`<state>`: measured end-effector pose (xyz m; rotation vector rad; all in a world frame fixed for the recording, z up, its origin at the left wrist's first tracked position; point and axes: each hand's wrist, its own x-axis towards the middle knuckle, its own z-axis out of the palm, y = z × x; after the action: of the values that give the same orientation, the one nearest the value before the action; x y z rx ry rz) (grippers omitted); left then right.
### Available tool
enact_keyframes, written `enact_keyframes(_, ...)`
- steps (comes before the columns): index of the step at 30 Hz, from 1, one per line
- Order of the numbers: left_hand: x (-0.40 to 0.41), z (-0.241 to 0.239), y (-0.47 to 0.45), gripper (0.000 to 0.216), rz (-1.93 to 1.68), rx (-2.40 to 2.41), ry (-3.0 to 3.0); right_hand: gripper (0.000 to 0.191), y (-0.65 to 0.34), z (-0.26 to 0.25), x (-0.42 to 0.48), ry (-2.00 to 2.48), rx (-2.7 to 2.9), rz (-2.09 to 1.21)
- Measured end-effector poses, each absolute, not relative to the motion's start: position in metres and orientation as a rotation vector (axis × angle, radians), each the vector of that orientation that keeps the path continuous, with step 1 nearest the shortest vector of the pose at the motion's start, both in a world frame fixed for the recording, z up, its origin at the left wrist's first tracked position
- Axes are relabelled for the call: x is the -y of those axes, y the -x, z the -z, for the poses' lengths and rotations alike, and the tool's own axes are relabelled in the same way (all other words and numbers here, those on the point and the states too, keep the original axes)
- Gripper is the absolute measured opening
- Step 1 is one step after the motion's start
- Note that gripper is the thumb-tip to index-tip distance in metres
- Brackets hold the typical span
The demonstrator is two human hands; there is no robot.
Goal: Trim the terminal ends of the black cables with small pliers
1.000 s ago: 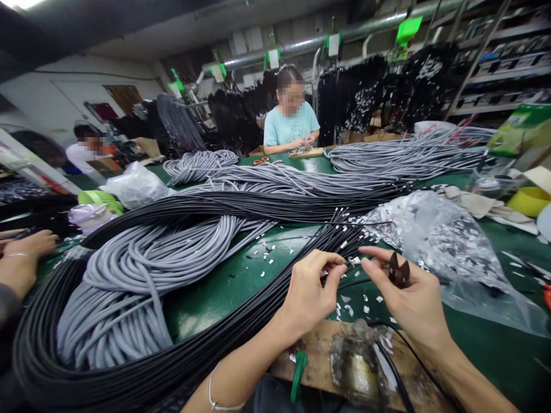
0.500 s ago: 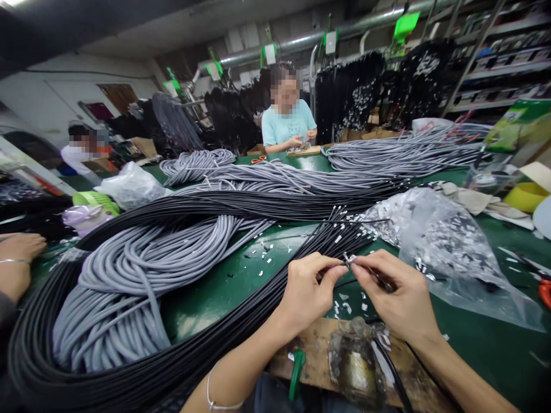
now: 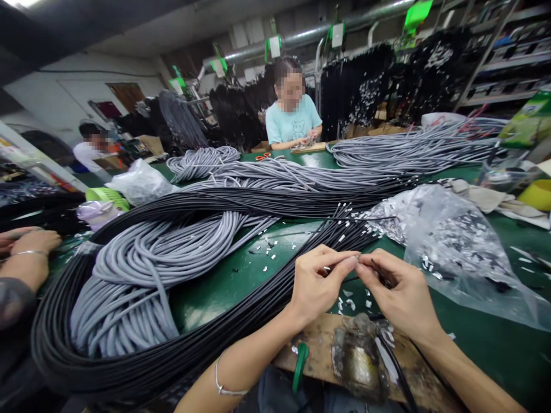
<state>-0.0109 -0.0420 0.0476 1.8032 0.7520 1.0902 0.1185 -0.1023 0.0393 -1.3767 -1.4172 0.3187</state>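
Observation:
My left hand (image 3: 316, 284) pinches the end of a thin black cable (image 3: 344, 279) between thumb and forefinger. My right hand (image 3: 398, 295) meets it fingertip to fingertip and is closed round a small dark tool (image 3: 382, 274) tucked in the palm. Both hands hover over the green table (image 3: 224, 287), just above small silver metal pieces (image 3: 348, 301). A long bundle of black cables (image 3: 241, 327) runs past my left wrist. A worn wooden block (image 3: 327, 350) with a metal fixture (image 3: 359, 358) lies below my hands.
Grey cable coils (image 3: 142, 269) fill the left of the table. A clear plastic bag (image 3: 451, 246) of metal parts lies at the right. A person in a light blue shirt (image 3: 293, 123) works across the table. Another person's hands (image 3: 26, 252) rest at the left edge.
My right hand has turned the dark tool down into the palm and moved left until its fingertips meet my left hand's. The left hand keeps its pinch.

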Motion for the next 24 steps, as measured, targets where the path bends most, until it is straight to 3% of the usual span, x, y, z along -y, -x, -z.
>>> enact_keyframes(11,0.039,-0.045,0.008,0.029,-0.962,-0.786,-1.524,0.009,-0.120,-0.036,0.102,1.431,1.455,-0.222)
enact_keyframes(18,0.038,-0.050,0.010,0.029,-0.868,-0.800,-1.571,0.020,-0.121,-0.039,0.101,1.438,1.282,-0.372)
enact_keyframes(24,0.034,-0.053,0.018,0.022,-0.789,-0.720,-1.587,0.020,-0.121,-0.040,0.102,1.432,1.337,-0.313)
